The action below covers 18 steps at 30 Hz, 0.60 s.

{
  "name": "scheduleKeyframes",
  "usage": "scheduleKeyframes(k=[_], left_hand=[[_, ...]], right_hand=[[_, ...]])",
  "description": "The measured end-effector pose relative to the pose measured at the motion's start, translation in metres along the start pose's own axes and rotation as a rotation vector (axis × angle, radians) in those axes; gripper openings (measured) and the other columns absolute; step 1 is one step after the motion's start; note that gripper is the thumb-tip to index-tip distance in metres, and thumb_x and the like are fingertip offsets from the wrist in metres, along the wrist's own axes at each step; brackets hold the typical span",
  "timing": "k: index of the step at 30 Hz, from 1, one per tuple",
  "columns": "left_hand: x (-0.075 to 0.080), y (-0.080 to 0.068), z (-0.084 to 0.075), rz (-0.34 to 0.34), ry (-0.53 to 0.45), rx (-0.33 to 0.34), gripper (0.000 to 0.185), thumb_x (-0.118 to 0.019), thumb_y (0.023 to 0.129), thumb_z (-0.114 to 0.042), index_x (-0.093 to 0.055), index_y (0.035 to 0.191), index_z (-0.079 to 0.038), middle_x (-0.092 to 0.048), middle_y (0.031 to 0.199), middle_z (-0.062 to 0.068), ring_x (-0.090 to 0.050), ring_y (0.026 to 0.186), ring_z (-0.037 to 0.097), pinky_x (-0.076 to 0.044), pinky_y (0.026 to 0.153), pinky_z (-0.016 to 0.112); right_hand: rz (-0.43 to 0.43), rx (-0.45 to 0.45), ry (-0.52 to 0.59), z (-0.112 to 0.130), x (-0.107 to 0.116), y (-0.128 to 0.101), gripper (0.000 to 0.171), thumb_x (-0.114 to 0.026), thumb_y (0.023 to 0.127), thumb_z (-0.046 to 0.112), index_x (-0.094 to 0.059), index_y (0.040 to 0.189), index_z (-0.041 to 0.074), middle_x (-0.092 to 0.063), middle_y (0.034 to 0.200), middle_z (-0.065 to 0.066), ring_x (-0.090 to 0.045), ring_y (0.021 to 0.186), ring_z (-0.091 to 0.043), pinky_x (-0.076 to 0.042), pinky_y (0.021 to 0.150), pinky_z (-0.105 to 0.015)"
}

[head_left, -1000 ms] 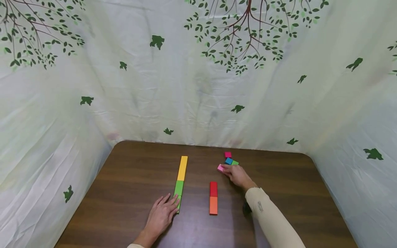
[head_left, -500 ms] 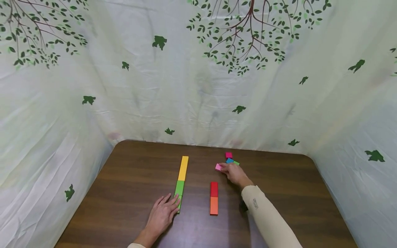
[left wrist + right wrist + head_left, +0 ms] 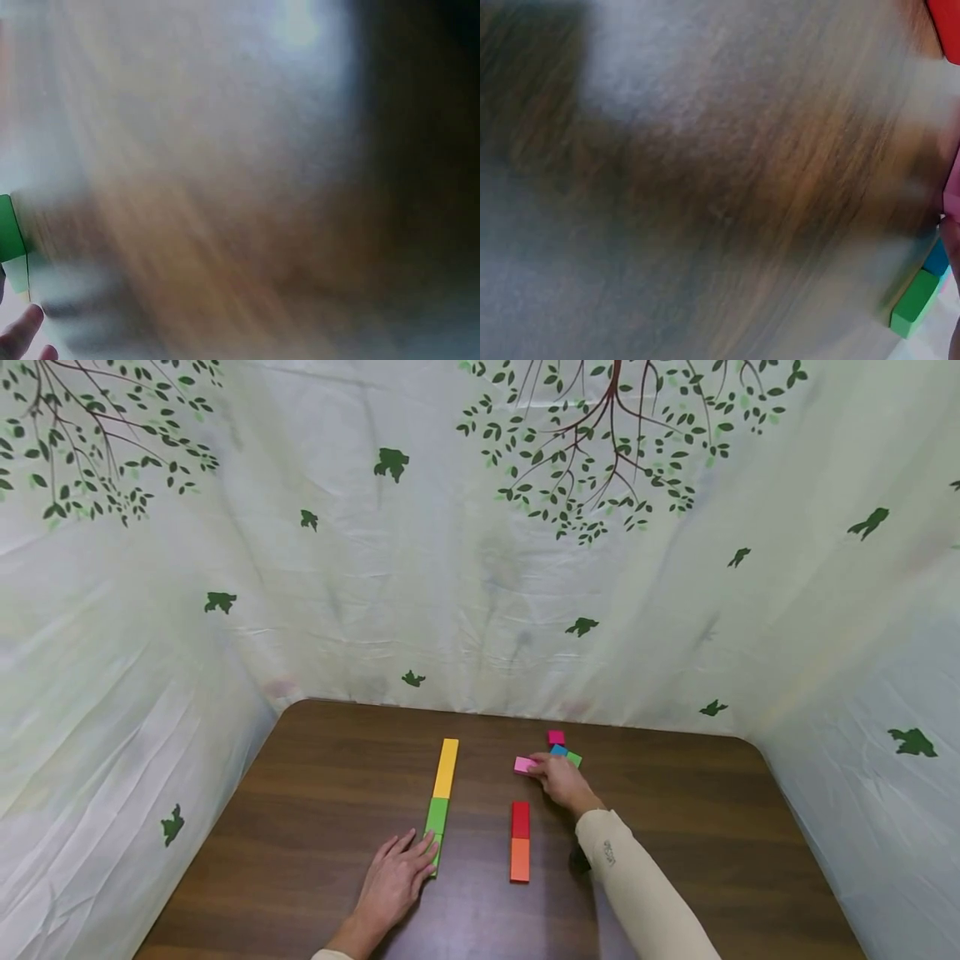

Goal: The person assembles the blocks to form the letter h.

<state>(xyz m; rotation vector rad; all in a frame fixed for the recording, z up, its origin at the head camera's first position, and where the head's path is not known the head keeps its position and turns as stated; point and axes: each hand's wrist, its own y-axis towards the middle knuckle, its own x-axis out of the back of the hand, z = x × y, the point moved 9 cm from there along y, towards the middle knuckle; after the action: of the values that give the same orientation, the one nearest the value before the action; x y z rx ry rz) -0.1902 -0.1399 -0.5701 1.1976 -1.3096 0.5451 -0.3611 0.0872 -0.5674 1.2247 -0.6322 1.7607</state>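
Note:
My right hand (image 3: 558, 781) reaches across the brown table (image 3: 315, 793) and pinches a pink block (image 3: 523, 765) with its fingertips. Just behind it lie a blue block (image 3: 558, 750), a green block (image 3: 573, 758) and a magenta block (image 3: 556, 737). In the blurred right wrist view the green block (image 3: 915, 304) and blue block (image 3: 936, 259) show at the right edge. My left hand (image 3: 397, 881) lies flat on the table. Its fingertips touch the light green block (image 3: 433, 849) at the near end of a row, with a green block (image 3: 437, 816) and a long yellow block (image 3: 447, 767) beyond.
A red block (image 3: 520, 819) and an orange block (image 3: 519, 860) lie end to end between my hands. A white cloth printed with green leaves (image 3: 480, 568) walls the table on its far, left and right sides. The left wrist view is blurred, with a green block (image 3: 11, 240) at its edge.
My right hand has slid the pink block a little to the left, away from the blue and green blocks. My left hand has stayed put.

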Motion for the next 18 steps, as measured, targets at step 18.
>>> scheduleKeyframes(k=[18], left_hand=[[0.001,-0.002,0.000,-0.013,0.015,-0.007,0.033,-0.075,0.081,-0.024,-0.074,0.112,-0.015,-0.066,0.123,0.000,-0.059,0.116,0.031,-0.044,0.096,0.050]], right_hand=[[-0.055,0.014,-0.061,0.012,0.000,0.005,0.012,-0.069,0.088,0.011,-0.077,0.097,0.007,-0.064,0.113,-0.004,-0.063,0.098,-0.022,-0.053,0.086,-0.036]])
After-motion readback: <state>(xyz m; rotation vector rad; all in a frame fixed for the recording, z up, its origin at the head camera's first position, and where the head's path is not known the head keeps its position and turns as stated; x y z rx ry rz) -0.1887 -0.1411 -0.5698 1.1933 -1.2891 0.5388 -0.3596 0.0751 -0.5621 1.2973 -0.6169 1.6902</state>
